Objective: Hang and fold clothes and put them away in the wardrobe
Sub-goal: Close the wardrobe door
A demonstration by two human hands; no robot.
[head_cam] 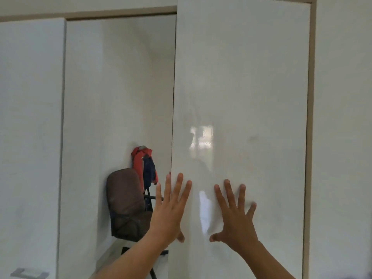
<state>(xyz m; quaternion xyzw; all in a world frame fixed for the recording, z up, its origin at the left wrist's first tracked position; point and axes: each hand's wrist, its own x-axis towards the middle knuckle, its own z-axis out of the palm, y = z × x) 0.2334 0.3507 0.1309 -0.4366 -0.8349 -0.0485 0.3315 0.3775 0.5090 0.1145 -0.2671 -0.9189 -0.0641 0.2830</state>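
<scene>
A tall glossy white wardrobe door point(241, 87) fills the middle and right of the view. Its left edge stands out in front of the panel beside it. My left hand point(171, 210) lies flat on the door near that left edge, fingers straight and spread. My right hand point(235, 216) presses flat on the same door a little further right, fingers also spread. Neither hand holds anything. No clothes are in my hands, and the inside of the wardrobe is hidden.
Another white wardrobe door point(30, 117) with a grey handle point(28, 273) stands at the left. The middle panel point(116, 87) shows a brown office chair point(126, 204) and a red and navy garment point(145, 168) hanging above it, perhaps as a reflection.
</scene>
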